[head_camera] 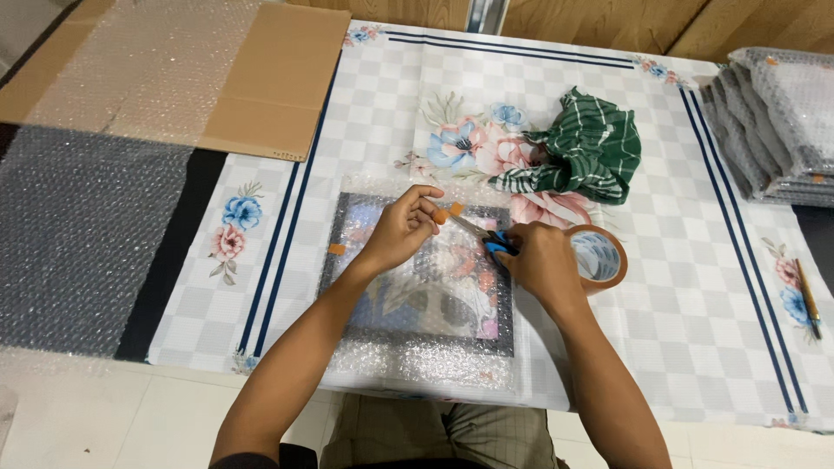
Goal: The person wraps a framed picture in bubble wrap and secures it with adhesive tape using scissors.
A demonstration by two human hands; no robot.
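A flat framed picture wrapped in bubble wrap (421, 308) lies on a checked floral cloth (686, 287) in front of me. My left hand (398, 227) pinches a short strip of brown tape (445, 213) above the picture's top edge. My right hand (540, 262) grips blue-handled scissors (495, 241) whose blades point left toward that strip. A small piece of brown tape (337, 249) sticks on the wrap at the left edge. A roll of brown tape (601, 258) lies just right of my right hand.
A crumpled green striped cloth (580, 155) lies behind the tape roll. A stack of bubble-wrapped flat items (777, 122) sits at the far right, a pencil (809, 297) below it. Flat cardboard (261, 78) and sheets of bubble wrap (82, 234) cover the left.
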